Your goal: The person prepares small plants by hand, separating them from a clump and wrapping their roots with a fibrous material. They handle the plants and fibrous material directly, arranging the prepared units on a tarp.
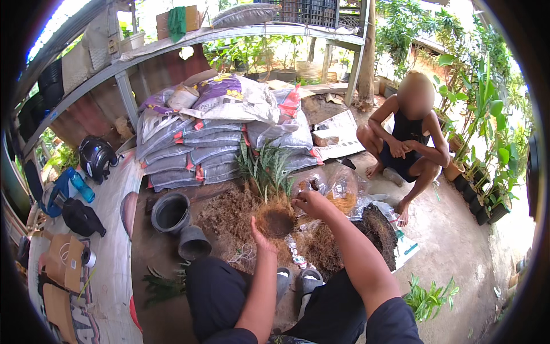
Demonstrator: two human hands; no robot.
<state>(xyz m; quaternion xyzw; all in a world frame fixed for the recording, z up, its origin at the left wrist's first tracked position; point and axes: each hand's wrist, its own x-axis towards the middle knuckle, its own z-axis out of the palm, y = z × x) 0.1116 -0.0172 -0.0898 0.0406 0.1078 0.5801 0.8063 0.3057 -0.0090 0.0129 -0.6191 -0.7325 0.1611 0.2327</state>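
Observation:
Before me, a ball of brown coconut fibre (pixel 263 213) has a dark, round patch of soil (pixel 279 222) on the side facing me. My left hand (pixel 263 237) is against its lower left edge, palm turned inward, with the fingers partly hidden. At its upper right is my right hand (pixel 313 204), fingers bent; whether they pinch some fibre cannot be told. Green leafy fronds (pixel 264 170) rise just behind the ball. More loose fibre (pixel 316 247) and dark soil (pixel 376 234) lie to the right, and a brown heap of fibrous material (pixel 225 215) to the left.
Two black plastic pots (pixel 171 211) (pixel 194 243) stand at the left. Stacked grey sacks (pixel 193 159) are behind the plants. Clear plastic bags (pixel 343 187) hold fibre. A person (pixel 408 129) squats at the right, hands together. Cut leaves (pixel 429 296) lie at the lower right.

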